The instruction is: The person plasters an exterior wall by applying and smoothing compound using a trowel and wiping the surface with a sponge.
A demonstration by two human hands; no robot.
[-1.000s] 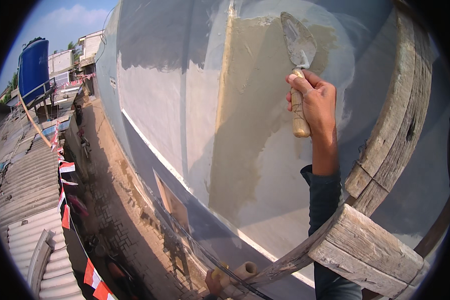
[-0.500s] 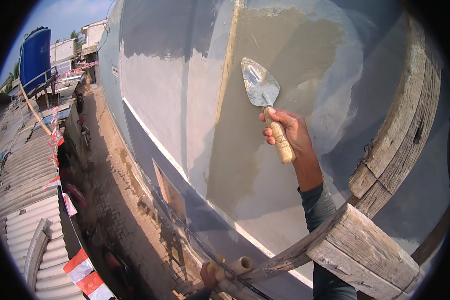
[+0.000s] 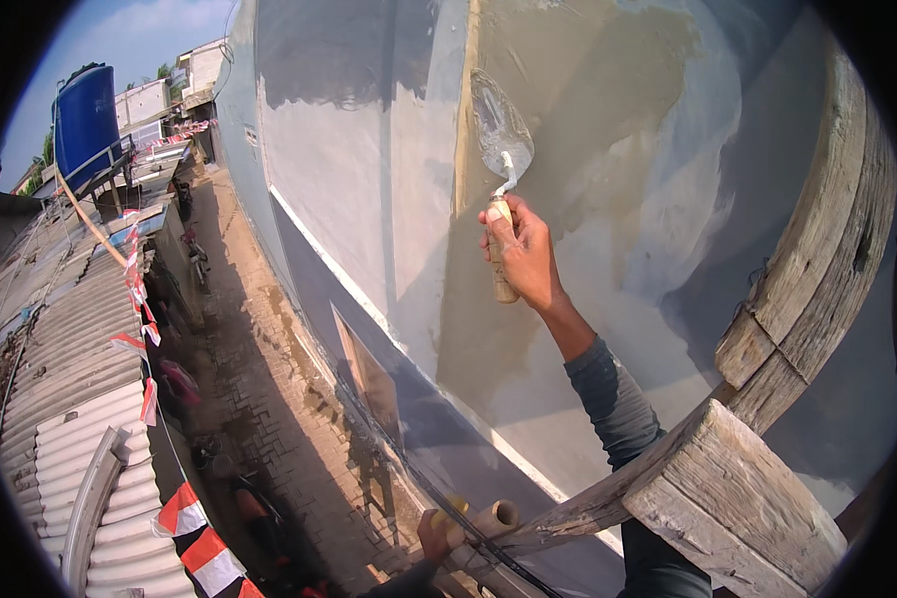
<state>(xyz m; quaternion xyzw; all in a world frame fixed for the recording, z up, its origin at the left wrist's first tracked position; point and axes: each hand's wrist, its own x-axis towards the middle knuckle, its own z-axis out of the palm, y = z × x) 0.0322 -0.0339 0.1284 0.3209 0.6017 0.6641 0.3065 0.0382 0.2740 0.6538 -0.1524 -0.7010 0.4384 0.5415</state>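
My right hand (image 3: 526, 254) is closed round the wooden handle of a pointed trowel (image 3: 500, 130). Its metal blade points up and lies at the wall (image 3: 588, 140), beside a pale upright strip (image 3: 465, 130). Darker, damp-looking plaster spreads to the right of that strip and below the blade. Low in the view, my left hand (image 3: 435, 536) is closed beside the end of a bamboo pole (image 3: 498, 518). A small yellow thing (image 3: 454, 505) shows at its fingers; what the hand grips is partly hidden.
Weathered timber beams (image 3: 738, 488) cross on my right, close to my right forearm. A dark cable runs past the bamboo. Far below on the left lie a paved alley (image 3: 259, 399), corrugated roofs (image 3: 100, 478), red-and-white flags (image 3: 209, 558) and a blue water tank (image 3: 85, 120).
My right hand has carried the trowel left and slightly up, bringing the blade to the pale strip. The whole view has shifted a little; my left hand stays by the bamboo.
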